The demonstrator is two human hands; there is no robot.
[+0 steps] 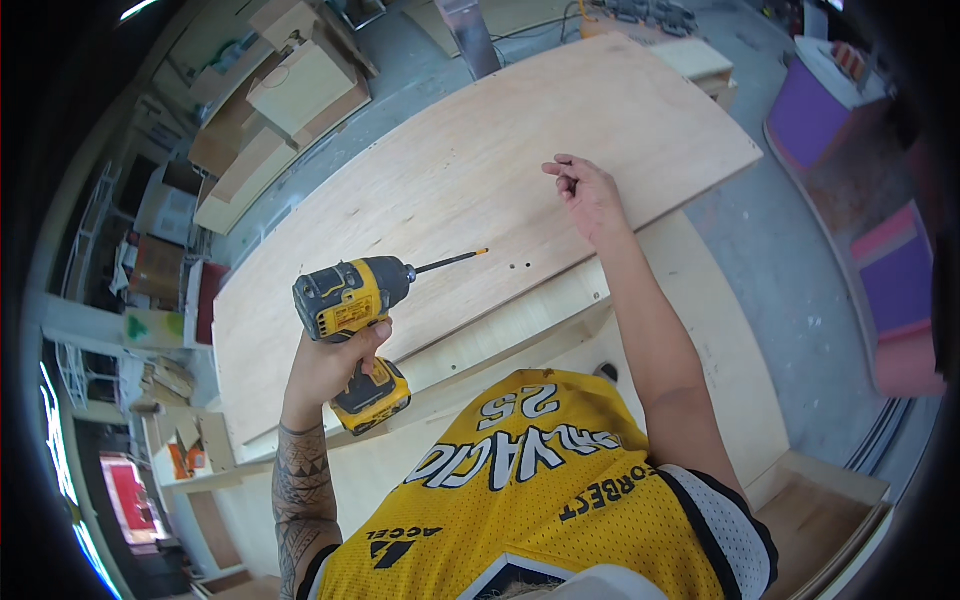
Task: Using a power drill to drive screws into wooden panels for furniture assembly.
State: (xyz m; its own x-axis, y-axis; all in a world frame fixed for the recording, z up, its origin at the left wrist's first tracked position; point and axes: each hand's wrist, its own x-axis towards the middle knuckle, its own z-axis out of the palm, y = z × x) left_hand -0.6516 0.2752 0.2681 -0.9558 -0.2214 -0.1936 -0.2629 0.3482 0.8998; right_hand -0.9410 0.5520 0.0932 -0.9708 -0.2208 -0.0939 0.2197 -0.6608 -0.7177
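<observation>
My left hand [340, 365] is wrapped round the grip of a yellow and black cordless impact driver [350, 295]. A long dark bit with an orange-yellow tip [480, 252] points right from its chuck, over a large pale plywood panel [400, 200]. Above the panel's right half is my right hand [590, 195], its fingers curled in towards the thumb. What those fingers hold, if anything, is too small to make out. Between the bit's tip and the panel's near edge, two small dark holes [520, 265] show in the wood.
Pale wooden framing [470, 355] runs below the panel's near edge, close to my body. Open wooden boxes [305, 85] stand at the far left. A purple and white cabinet [820, 105] is at the far right. Tools and cables [640, 15] lie beyond the panel.
</observation>
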